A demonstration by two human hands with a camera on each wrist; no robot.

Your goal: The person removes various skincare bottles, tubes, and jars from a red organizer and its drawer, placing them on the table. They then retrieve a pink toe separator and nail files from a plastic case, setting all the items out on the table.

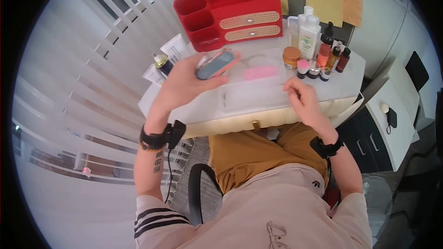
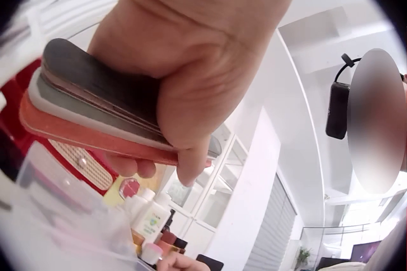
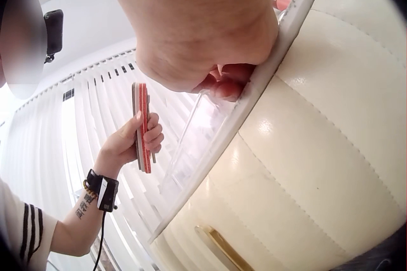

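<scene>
Several flat, round-ended boards (image 1: pixel 216 65), grey and orange-red, are gripped in a stack by the left hand (image 1: pixel 180 83), above the left part of the white tabletop. In the left wrist view the stack (image 2: pixel 95 102) shows dark, grey-green and orange layers, with the thumb on one side and fingertips (image 2: pixel 127 166) below. The right hand (image 1: pixel 304 101), its fingers curled, is at the right end of a clear plastic box (image 1: pixel 251 96). In the right wrist view its fingertips (image 3: pixel 226 90) touch the box's edge. A pink item (image 1: pixel 260 72) lies in the box's rear part.
A red organizer (image 1: pixel 249 7) stands at the back. White bottles (image 1: pixel 309 37), an orange jar (image 1: pixel 291 56) and small dark bottles (image 1: pixel 343 60) crowd the right side. Tubes (image 1: pixel 175 47) and a spray bottle (image 1: pixel 162 63) stand at left. A cream padded drawer front (image 1: pixel 230 125) borders the near edge.
</scene>
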